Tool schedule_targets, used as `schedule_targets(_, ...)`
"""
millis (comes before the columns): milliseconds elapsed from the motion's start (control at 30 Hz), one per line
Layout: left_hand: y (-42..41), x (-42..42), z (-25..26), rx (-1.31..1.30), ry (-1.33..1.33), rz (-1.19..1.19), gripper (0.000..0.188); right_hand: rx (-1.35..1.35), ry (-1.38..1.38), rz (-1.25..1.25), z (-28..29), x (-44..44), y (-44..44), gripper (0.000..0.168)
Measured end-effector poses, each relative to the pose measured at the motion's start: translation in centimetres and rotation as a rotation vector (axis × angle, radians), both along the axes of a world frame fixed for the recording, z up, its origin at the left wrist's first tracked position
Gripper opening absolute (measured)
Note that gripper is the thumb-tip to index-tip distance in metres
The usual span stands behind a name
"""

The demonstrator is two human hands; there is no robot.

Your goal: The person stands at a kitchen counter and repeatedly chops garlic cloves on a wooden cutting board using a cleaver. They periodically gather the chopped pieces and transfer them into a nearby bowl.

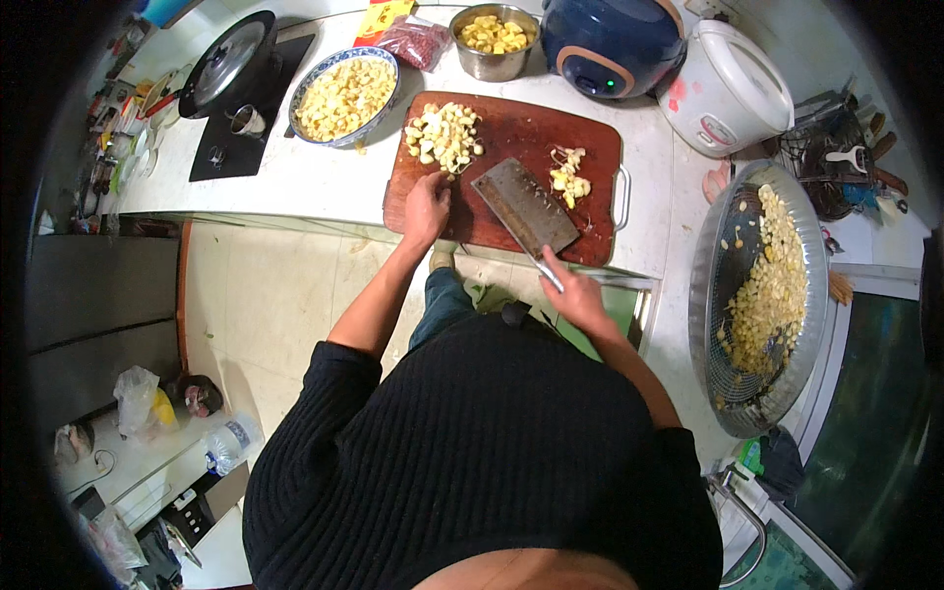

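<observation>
My right hand (575, 295) grips the metal handle of a broad cleaver (525, 210), whose blade lies flat over the middle of a reddish-brown cutting board (516, 122). Beside the board's left edge, my left hand (429, 208) has its fingers curled at the lower edge of a pile of pale sprouted pieces (444, 138); whether they hold a piece cannot be told. A smaller heap of yellowish trimmings (569, 177) rests on the board right of the blade. Behind the board's left part stands a blue-and-white bowl (295, 110) filled with pale pieces.
A steel pot (493, 68) of yellow chunks and a bag of reddish nuts or beans (417, 40) stand behind the board. Two cookers (616, 44) are at the back right. A large oval tray (700, 310) with pale pieces lies right. A lidded wok (228, 63) sits left.
</observation>
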State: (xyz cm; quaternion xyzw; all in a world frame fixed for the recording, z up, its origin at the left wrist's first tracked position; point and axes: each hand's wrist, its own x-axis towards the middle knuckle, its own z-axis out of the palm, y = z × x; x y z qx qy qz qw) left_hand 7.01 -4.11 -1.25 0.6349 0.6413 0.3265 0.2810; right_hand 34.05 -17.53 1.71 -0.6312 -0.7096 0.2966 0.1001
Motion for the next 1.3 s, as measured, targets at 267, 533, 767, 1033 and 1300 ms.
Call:
schedule_targets(267, 1.6, -0.7, 0.8, 0.089, 0.012, 0.009, 0.028, -0.385, 1.137, -0.274, 6.3, 0.0, 1.0, 0.044)
schedule_targets(533, 6.7, 2.0, 2.6, 0.298, 0.189, -0.244, 0.027, -0.572, 1.27, -0.348, 3.9, 0.2, 0.0, 0.041)
schedule_targets(767, 6.7, 5.5, 1.8, 0.245, 0.551, -0.42, 0.012, -0.5, 1.526, -0.438, 5.2, 2.8, 0.6, 0.036)
schedule_targets(1033, 0.9, 4.1, 2.5, 0.105, -0.038, -0.305, 0.053, 0.57, 0.547, -0.08, 4.5, -0.6, 1.4, 0.053)
schedule_targets(1300, -0.9, 0.1, 1.1, 0.167, 0.042, -0.086, 0.038, -0.02, 0.588, -0.107, 0.9, 0.2, -0.1, 0.049)
